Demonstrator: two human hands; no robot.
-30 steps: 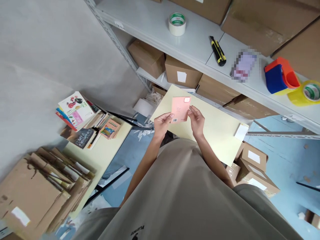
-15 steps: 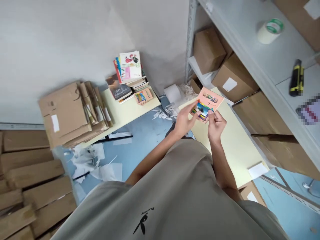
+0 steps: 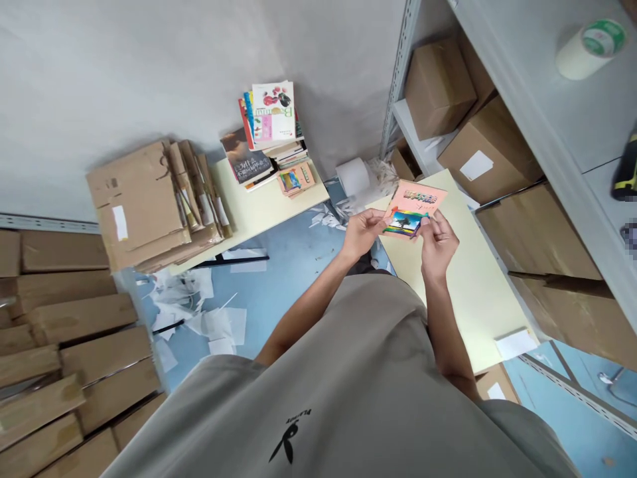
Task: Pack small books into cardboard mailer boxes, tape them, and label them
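Observation:
A small pink book (image 3: 412, 206) with a tree picture on its cover is held up in front of me, above the right-hand table (image 3: 462, 279). My left hand (image 3: 364, 234) pinches its left edge. My right hand (image 3: 438, 243) grips the lower right corner, thumb on the cover. On the left-hand table (image 3: 249, 222), a small stack of similar pink books (image 3: 295, 179) sits in front of a taller pile of books (image 3: 273, 119). A dark-covered book (image 3: 246, 159) lies beside that pile.
Flattened cardboard boxes (image 3: 142, 206) lean at the left table's far end, with more cartons (image 3: 99, 345) stacked lower left. Paper scraps (image 3: 184, 299) litter the blue floor. To the right, a metal shelf (image 3: 527, 86) holds a tape roll (image 3: 590, 50) and cartons (image 3: 490, 149).
My left hand has shifted from across the book's cover to its left edge, so the tree picture now shows fully. My right hand stays on the lower right corner. The view has turned slightly.

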